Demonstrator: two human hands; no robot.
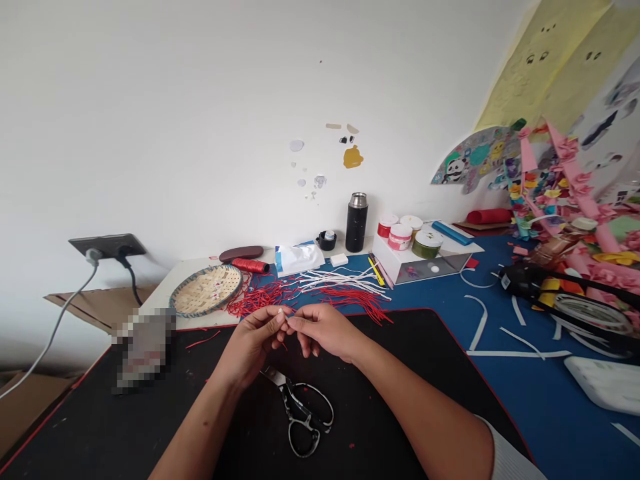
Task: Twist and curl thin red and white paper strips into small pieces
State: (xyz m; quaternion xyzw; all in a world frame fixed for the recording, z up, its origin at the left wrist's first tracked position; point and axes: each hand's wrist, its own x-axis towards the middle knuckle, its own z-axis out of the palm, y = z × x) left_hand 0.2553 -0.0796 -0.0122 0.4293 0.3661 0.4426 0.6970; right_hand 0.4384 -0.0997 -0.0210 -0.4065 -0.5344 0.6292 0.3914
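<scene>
My left hand [261,337] and my right hand [323,328] meet fingertip to fingertip above the black mat [385,393]. Thumb and forefinger of each are pinched together. A tiny pale spot shows at the left fingertips, and what lies between the fingers is too small to name. Just below the hands, scissors [303,415] with black, worn handles rest on the mat. Behind the hands lie a heap of red cords [263,298], more red cords [357,301] to the right, and a bundle of white cords [340,283].
A woven basket [206,291] and a spool of red thread [251,265] sit at the back left. Along the wall stand a black flask [357,223] and a white box [395,261] bearing several round tubs. White strips [515,353] and a black hot-glue gun [525,280] lie right.
</scene>
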